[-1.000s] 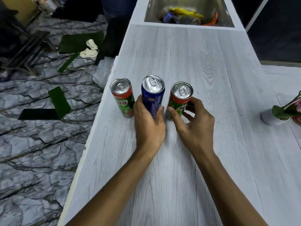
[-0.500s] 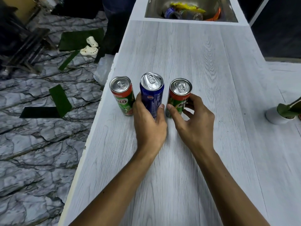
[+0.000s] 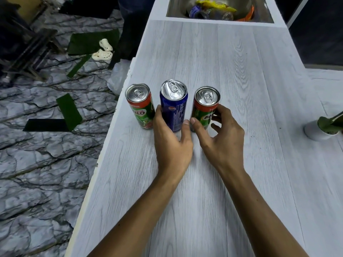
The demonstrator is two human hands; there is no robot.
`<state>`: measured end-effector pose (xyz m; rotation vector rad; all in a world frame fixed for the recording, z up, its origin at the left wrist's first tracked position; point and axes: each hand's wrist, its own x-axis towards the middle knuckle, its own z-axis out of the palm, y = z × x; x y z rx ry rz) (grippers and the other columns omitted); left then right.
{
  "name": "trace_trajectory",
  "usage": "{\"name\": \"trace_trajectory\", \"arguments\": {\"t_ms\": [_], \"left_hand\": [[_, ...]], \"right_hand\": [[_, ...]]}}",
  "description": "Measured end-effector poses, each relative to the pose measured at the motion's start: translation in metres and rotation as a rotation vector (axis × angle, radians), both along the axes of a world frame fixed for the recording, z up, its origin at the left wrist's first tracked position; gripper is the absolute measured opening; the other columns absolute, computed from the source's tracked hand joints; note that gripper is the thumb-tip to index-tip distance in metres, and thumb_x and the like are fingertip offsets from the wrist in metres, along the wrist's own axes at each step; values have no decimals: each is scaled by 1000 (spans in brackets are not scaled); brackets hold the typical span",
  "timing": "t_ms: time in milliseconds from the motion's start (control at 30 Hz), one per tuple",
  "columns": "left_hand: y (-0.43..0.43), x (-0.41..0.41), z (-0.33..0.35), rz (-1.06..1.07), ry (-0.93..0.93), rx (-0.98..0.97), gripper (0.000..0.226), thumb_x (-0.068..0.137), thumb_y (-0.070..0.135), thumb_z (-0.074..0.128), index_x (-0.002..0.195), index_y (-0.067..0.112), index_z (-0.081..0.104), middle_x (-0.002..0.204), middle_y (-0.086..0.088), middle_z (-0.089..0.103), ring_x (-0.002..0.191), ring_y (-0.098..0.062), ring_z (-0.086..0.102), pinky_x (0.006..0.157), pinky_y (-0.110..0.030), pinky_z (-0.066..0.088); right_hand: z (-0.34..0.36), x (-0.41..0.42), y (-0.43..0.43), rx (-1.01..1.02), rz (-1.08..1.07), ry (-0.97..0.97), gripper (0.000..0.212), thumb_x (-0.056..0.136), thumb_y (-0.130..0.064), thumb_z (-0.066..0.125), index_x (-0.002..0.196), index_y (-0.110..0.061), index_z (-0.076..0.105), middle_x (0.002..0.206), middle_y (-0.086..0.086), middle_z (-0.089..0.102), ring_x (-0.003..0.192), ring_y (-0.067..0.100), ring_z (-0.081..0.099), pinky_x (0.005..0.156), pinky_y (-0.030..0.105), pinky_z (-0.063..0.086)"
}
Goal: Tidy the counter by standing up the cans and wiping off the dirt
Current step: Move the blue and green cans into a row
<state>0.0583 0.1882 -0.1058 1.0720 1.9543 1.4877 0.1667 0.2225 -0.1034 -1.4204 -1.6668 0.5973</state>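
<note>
Three cans stand upright in a row on the pale wood-grain counter (image 3: 232, 71). A green and red can (image 3: 142, 108) is at the left, near the counter's left edge, with no hand on it. My left hand (image 3: 171, 141) wraps the lower part of the blue can (image 3: 174, 104) in the middle. Around the second green and red can (image 3: 203, 110) on the right, my right hand (image 3: 220, 138) is closed, thumb in front and fingers behind. A few small dark specks (image 3: 252, 135) lie on the counter to the right of my right hand.
A steel sink (image 3: 267, 14) with bottles and wrappers in it is set into the far end. A white pot with a green plant (image 3: 322, 129) stands at the right edge. Left of the counter the marbled floor (image 3: 46, 164) drops away, with green mats and white clogs.
Both hands keep hold of their cans. The right can sits slightly farther from the blue can than before, and the view has tipped a little.
</note>
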Motion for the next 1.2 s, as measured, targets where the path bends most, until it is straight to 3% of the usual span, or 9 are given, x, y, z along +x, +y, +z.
{"name": "trace_trajectory", "arguments": {"t_ms": [167, 333, 433, 600, 733, 800, 900, 967, 1200], "left_hand": [[-10, 6, 0, -4, -36, -1, 77, 99, 25, 68, 162, 14, 23, 162, 0, 39, 148, -13, 40, 118, -37, 41], [-30, 13, -8, 4, 33, -35, 77, 99, 28, 67, 162, 19, 22, 167, 5, 31, 151, -4, 29, 111, -4, 27], [-44, 14, -14, -12, 50, -60, 75, 99, 28, 67, 161, 23, 24, 167, 8, 29, 152, -4, 28, 113, -14, 29], [-62, 11, -17, -86, 191, -93, 60, 100, 23, 64, 155, 21, 39, 161, 6, 40, 146, -7, 37, 109, -8, 30], [-73, 11, -18, -230, 268, -146, 51, 102, 30, 58, 150, 19, 49, 156, 4, 49, 146, -13, 43, 120, -43, 40], [-76, 12, -18, -313, 316, -174, 50, 103, 30, 58, 151, 21, 48, 156, 6, 49, 145, -12, 43, 120, -40, 40], [-79, 16, -16, -428, 402, -192, 51, 103, 32, 59, 152, 24, 46, 157, 8, 47, 145, -7, 41, 115, -17, 32], [-81, 22, -14, -480, 421, -203, 52, 103, 33, 59, 152, 27, 45, 158, 10, 46, 146, -5, 39, 111, -11, 26], [-82, 53, 0, -587, 470, -203, 55, 103, 37, 58, 155, 29, 41, 163, 9, 38, 151, -9, 33, 123, -40, 33]], "right_hand": [[2, 5, -7, -45, -16, -31, 71, 90, -56, 71, 145, -16, 52, 135, -2, 66, 119, 8, 62, 94, 35, 57], [2, 17, -19, -70, -53, -135, 69, 91, -59, 68, 142, -14, 55, 138, -1, 65, 122, 16, 63, 96, 38, 56], [1, 25, -29, -87, -33, -236, 64, 95, -60, 63, 140, -15, 58, 138, 1, 65, 123, 19, 63, 96, 26, 46], [0, 40, -50, -47, 108, -392, 57, 101, -51, 52, 138, -8, 62, 140, 9, 64, 129, 24, 60, 106, 27, 39], [2, 54, -65, -44, 205, -471, 57, 103, -47, 49, 142, -8, 60, 147, 11, 59, 137, 26, 54, 115, 46, 42], [4, 62, -72, -51, 259, -511, 56, 104, -47, 46, 144, -10, 58, 150, 10, 56, 140, 26, 52, 116, 47, 40], [6, 77, -80, -69, 294, -557, 57, 104, -47, 42, 147, -12, 56, 153, 9, 53, 142, 26, 50, 118, 47, 37], [8, 87, -84, -77, 289, -588, 58, 104, -49, 41, 148, -13, 54, 154, 8, 52, 143, 25, 48, 120, 46, 35], [16, 129, -97, -76, 243, -583, 60, 104, -50, 43, 149, -13, 53, 156, 8, 49, 145, 26, 45, 120, 46, 35]]}}
